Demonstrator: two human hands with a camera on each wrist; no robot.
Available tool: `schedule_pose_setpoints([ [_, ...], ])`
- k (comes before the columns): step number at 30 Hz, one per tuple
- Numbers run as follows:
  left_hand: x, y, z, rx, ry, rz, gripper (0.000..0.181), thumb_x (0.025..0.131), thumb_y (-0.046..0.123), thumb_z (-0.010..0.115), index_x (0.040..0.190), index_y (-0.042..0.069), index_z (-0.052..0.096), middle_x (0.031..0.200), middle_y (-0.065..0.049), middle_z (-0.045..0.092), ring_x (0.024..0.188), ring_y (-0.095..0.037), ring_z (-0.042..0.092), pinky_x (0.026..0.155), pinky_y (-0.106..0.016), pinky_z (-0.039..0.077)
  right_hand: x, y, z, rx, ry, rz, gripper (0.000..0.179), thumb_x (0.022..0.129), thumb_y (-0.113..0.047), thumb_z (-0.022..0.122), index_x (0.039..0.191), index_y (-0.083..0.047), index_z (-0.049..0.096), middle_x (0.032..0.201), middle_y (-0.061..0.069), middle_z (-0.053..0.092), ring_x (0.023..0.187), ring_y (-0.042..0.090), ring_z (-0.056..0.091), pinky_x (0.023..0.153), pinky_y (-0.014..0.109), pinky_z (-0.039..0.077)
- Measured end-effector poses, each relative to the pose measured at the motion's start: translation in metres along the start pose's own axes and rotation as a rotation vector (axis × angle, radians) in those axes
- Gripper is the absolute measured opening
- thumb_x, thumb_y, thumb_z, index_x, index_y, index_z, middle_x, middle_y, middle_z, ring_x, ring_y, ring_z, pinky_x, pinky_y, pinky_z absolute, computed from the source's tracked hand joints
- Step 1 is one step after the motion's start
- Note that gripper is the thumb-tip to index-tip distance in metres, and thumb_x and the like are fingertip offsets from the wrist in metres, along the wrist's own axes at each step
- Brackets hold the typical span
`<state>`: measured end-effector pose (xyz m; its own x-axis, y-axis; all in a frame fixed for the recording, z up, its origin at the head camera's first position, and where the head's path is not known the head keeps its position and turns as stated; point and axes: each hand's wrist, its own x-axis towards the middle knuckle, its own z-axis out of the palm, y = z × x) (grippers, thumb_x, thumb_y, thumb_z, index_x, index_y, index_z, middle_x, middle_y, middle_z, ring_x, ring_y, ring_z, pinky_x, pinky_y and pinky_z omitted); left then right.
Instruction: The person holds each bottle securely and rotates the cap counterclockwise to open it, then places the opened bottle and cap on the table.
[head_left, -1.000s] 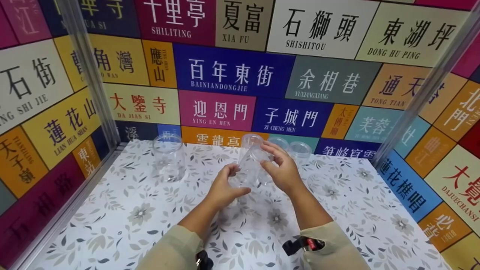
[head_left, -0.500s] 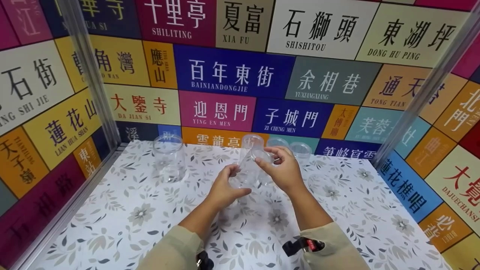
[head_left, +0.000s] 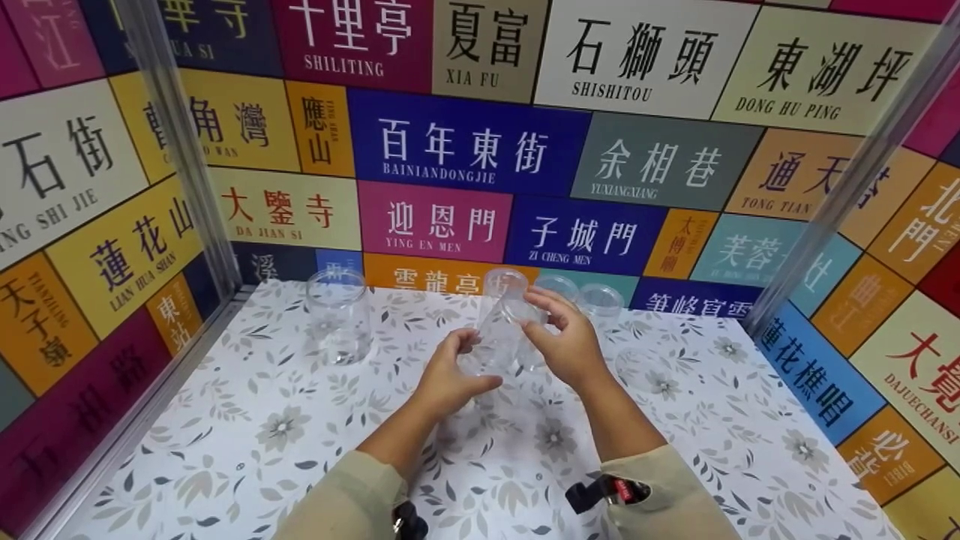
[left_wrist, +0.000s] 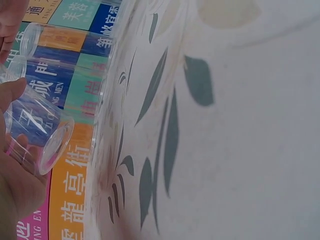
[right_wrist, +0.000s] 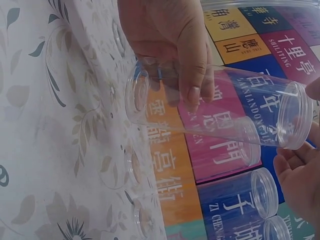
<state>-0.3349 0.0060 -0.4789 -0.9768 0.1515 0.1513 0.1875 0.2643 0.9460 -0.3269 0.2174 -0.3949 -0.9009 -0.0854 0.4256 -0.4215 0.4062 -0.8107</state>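
Between both hands a clear plastic jar (head_left: pixel 491 341) is held tilted above the table, its round mouth end up and to the right. My left hand (head_left: pixel 454 375) grips it near the base, thumb on one side and fingers on the other, as the right wrist view (right_wrist: pixel 175 45) also shows. At the ringed mouth end (right_wrist: pixel 295 115) my right hand (head_left: pixel 570 341) holds the rim with thumb and fingers. Whether a clear lid sits on that rim, I cannot tell.
Several clear jars stand behind the hands, among them one jar (head_left: pixel 504 281) and another at the right (head_left: pixel 600 300). A wider clear jar (head_left: pixel 337 319) stands at back left. A faint clear round thing (head_left: pixel 641 367) lies right of the hands. Printed panels enclose the table (head_left: pixel 247 465).
My right hand's fingers turned in around the jar's rim, then swung back out to about where they were a second ago. The left hand and the jar have hardly moved.
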Motion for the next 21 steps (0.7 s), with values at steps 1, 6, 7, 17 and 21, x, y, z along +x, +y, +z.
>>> schedule_pose_setpoints([
  [1, 0.0003, -0.0003, 0.0001, 0.001, -0.001, 0.003, 0.087, 0.079, 0.029, 0.095, 0.152, 0.015, 0.05, 0.153, -0.004, 0.06, 0.147, -0.027, 0.051, 0.129, -0.05, 0.038, -0.0002, -0.0001, 0.0, 0.009, -0.003, -0.002, 0.044, 0.097, -0.014, 0.071, 0.14, -0.009, 0.071, 0.157, 0.005, 0.061, 0.149, 0.027, 0.052, 0.12, 0.054, 0.047],
  [6, 0.0006, -0.0009, 0.0003, 0.002, -0.005, -0.001, 0.086, 0.078, 0.029, 0.096, 0.151, 0.016, 0.051, 0.152, -0.003, 0.06, 0.147, -0.027, 0.051, 0.128, -0.05, 0.039, -0.0014, -0.0011, 0.0002, 0.054, -0.019, -0.009, 0.044, 0.096, -0.007, 0.065, 0.14, -0.007, 0.07, 0.159, 0.006, 0.059, 0.152, 0.026, 0.05, 0.121, 0.053, 0.046],
  [7, 0.0007, -0.0011, 0.0004, 0.003, -0.006, 0.002, 0.086, 0.079, 0.029, 0.095, 0.151, 0.015, 0.051, 0.152, -0.004, 0.06, 0.147, -0.028, 0.051, 0.127, -0.05, 0.039, -0.0015, -0.0011, 0.0, 0.06, -0.023, -0.011, 0.045, 0.096, -0.006, 0.065, 0.14, -0.007, 0.07, 0.159, 0.006, 0.059, 0.152, 0.026, 0.05, 0.12, 0.052, 0.046],
  [17, -0.0005, 0.0012, 0.0018, 0.006, -0.001, -0.048, 0.088, 0.078, 0.029, 0.096, 0.153, 0.019, 0.049, 0.155, 0.0, 0.059, 0.15, -0.025, 0.05, 0.13, -0.051, 0.037, -0.0019, 0.0015, -0.0001, 0.01, -0.008, 0.016, 0.054, 0.097, -0.033, 0.078, 0.147, -0.015, 0.065, 0.16, 0.003, 0.054, 0.147, 0.026, 0.049, 0.117, 0.051, 0.046],
  [21, 0.0001, 0.0014, 0.0022, 0.006, -0.003, -0.051, 0.087, 0.079, 0.03, 0.095, 0.153, 0.02, 0.05, 0.155, 0.0, 0.058, 0.15, -0.025, 0.05, 0.13, -0.051, 0.036, -0.0013, 0.0012, 0.0007, -0.056, 0.043, 0.062, 0.057, 0.091, -0.044, 0.084, 0.14, -0.018, 0.069, 0.148, 0.004, 0.06, 0.126, 0.027, 0.057, 0.105, 0.045, 0.052],
])
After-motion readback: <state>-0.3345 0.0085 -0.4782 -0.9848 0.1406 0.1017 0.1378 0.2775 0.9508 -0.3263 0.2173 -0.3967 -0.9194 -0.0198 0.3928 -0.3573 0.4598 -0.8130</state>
